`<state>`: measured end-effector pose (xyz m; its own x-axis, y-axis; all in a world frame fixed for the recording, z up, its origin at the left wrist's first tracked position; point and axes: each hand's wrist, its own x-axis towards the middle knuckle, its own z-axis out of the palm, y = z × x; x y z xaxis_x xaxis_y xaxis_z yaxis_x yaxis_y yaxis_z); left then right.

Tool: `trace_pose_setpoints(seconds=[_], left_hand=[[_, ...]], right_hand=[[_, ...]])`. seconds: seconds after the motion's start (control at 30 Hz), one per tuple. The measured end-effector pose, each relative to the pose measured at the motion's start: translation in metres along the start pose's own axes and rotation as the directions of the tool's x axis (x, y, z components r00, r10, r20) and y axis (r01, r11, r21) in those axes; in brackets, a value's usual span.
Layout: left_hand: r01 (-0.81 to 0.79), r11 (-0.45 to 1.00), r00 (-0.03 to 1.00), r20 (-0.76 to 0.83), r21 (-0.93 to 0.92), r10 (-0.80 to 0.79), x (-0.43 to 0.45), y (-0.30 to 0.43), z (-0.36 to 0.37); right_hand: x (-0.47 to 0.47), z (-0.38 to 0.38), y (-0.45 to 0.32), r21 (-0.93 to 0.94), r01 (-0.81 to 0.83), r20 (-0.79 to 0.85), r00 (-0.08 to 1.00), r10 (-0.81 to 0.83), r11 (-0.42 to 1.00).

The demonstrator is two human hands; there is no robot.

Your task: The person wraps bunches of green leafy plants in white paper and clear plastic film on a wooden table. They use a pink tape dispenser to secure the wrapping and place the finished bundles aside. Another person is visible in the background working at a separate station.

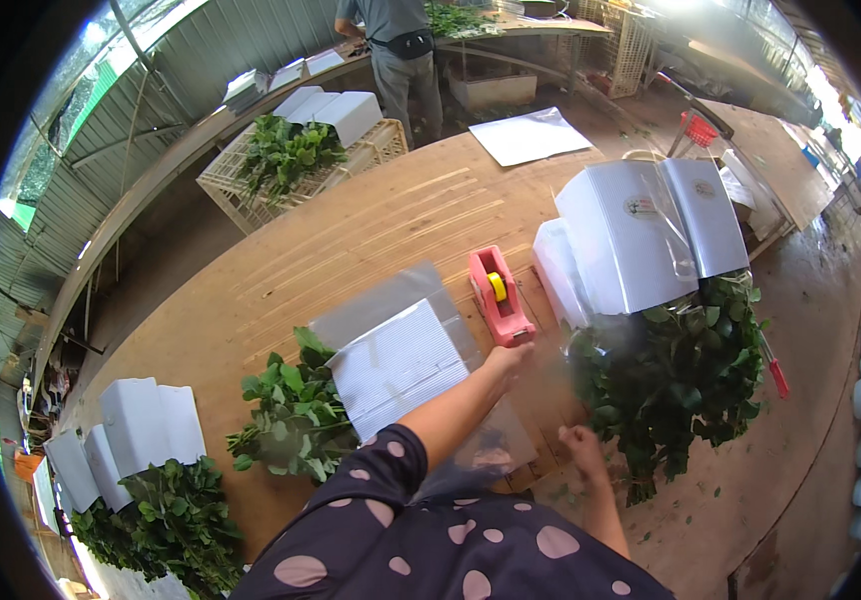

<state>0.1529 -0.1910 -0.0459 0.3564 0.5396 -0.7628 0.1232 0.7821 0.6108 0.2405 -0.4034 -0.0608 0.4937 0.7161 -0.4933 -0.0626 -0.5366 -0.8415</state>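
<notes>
My left hand (pixel 509 361) reaches across to the front end of a pink tape dispenser (pixel 504 300) with a yellow core; whether its fingers hold tape is unclear. My right hand (pixel 584 448), fingers curled, is near the table's front edge, left of a big bunch of leafy stems (pixel 670 375); any thin thing in it cannot be made out. Under and beside my left forearm lies a white corrugated sheet (pixel 400 367) over a clear plastic sheet (pixel 382 298). Leafy green stems (pixel 299 412) stick out from its left side. What the corrugated sheet covers is hidden.
White-wrapped leafy bundles (pixel 168 495) sit at the lower left. More white wraps (pixel 625 232) stand at the right. A white sheet (pixel 532 136) lies at the table's far edge. Behind are a plastic crate (pixel 370 154) with another bundle and a person (pixel 400 60) at a bench.
</notes>
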Motion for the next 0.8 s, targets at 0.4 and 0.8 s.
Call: trace_pose_setpoints(seconds=[0.4,0.8], left_hand=[[-0.169,0.519,0.777,-0.210,0.838,0.593,0.042,-0.018,-0.021],[-0.647,0.606,0.695,0.030,0.463,0.719,-0.045,0.126,-0.112]], right_hand=[[-0.014,0.021,0.004,0.252,-0.066,0.254,0.967,-0.001,0.966],[-0.016,0.071,-0.139,0.156,0.304,0.248,0.909,-0.335,0.940]])
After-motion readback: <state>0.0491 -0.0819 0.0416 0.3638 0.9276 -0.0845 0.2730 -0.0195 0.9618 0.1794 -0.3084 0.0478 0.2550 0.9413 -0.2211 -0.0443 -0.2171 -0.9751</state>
